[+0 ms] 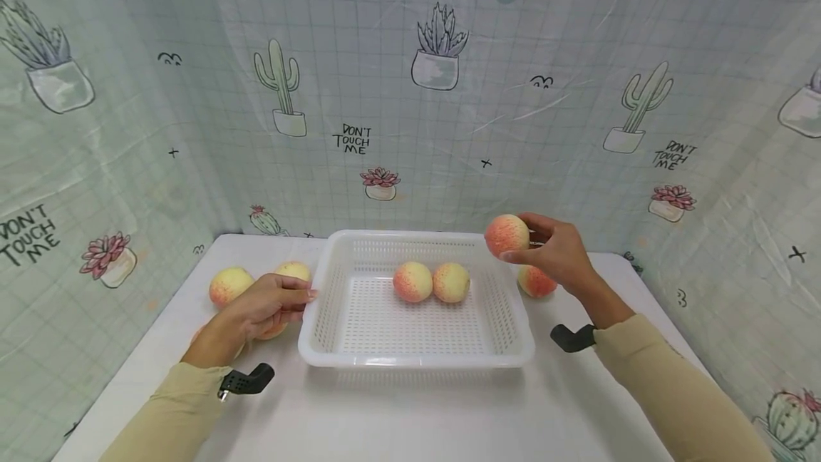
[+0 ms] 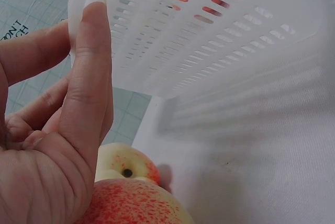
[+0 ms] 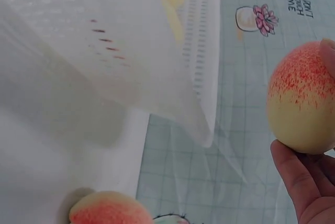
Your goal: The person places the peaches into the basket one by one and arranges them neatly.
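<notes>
A white perforated plastic basket (image 1: 417, 361) stands in the middle of the table. My left hand (image 1: 264, 307) pinches its left rim between thumb and fingers; in the left wrist view the thumb (image 2: 88, 77) lies along the outer wall. Two yellow-and-red peaches, one on the left (image 1: 412, 281) and one on the right (image 1: 452, 282), sit side by side inside. My right hand (image 1: 563, 254) grips another peach (image 1: 507, 235) by its sides, raised near the basket's back right corner. In the right wrist view that peach (image 3: 301, 101) is off the table, partly cut by the frame edge.
Several peaches lie left of the basket, among them one at the outer left (image 1: 229, 286) and one behind my hand (image 1: 293, 271). Below my right hand one peach (image 1: 536, 282) rests beside the basket. A patterned curtain (image 1: 423, 127) encloses the white table (image 1: 410, 419).
</notes>
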{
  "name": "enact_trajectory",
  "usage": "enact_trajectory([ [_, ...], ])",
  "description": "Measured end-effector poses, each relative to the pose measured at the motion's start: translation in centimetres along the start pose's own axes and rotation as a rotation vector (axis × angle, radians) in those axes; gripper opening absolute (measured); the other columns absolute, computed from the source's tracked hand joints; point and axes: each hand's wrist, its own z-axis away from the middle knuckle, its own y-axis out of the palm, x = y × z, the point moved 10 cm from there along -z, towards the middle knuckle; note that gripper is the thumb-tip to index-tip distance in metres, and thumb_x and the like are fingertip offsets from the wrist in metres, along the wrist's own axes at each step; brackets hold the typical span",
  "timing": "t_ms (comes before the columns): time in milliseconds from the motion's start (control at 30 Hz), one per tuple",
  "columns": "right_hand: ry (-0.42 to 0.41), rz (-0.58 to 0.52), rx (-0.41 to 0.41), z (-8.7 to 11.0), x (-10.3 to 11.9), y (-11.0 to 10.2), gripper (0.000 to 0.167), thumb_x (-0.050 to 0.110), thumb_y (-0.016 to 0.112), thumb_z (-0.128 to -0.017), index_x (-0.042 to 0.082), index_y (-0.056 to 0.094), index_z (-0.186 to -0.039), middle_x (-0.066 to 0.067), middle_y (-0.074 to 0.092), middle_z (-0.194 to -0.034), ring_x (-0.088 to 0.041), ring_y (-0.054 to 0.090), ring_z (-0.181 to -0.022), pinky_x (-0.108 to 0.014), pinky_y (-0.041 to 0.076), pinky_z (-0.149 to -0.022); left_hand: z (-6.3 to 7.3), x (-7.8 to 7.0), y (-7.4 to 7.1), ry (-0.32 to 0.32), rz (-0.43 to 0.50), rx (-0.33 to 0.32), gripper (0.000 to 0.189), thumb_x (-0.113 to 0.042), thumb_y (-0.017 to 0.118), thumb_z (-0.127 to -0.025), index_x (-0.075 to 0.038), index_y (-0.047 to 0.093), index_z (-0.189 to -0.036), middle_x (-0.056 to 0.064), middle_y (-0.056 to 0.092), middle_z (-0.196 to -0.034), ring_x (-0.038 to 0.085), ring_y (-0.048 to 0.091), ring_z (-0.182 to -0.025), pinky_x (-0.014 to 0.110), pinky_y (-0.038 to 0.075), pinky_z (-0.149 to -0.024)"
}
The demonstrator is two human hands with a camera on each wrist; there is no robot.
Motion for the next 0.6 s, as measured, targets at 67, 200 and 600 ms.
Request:
enact_trajectory([
  [67, -0.010, 0.003, 0.004, -0.2, 0.2, 0.3, 0.079, 0.028, 0.091, -0.081, 0.010, 0.055, -0.149, -0.016, 0.062, -0.146, -0.038, 0.066, -0.125, -0.052, 0.062, -0.099, 0.0, 0.0, 0.0, 0.001, -0.008, 0.001, 0.032, -0.012, 0.075, -0.096, 0.003, 0.069, -0.124, 0.006, 0.078, -0.103, 0.018, 0.079, -0.088, 0.030, 0.066, -0.081],
  [200, -0.039, -0.001, 0.018, -0.5, 1.0, 1.0, 0.077, 0.026, 0.091, -0.081, 0.010, 0.056, -0.148, -0.014, 0.064, -0.144, -0.036, 0.067, -0.123, -0.050, 0.063, -0.097, -0.1, 0.0, 0.0, 0.009, -0.021, 0.001, 0.031, -0.013, 0.075, -0.097, 0.003, 0.069, -0.124, 0.006, 0.079, -0.102, 0.018, 0.079, -0.087, 0.030, 0.066, -0.080],
  [600, -0.104, -0.032, 0.059, -1.2, 3.6, 3.5, 0.067, 0.023, 0.094, -0.077, 0.014, 0.066, -0.137, -0.012, 0.071, -0.131, -0.032, 0.073, -0.112, -0.041, 0.066, -0.088, -0.2, 0.2, 0.0, 0.015, -0.009, 0.007, 0.030, -0.013, 0.076, -0.096, 0.001, 0.070, -0.122, 0.005, 0.078, -0.103, 0.018, 0.079, -0.089, 0.029, 0.066, -0.081],
])
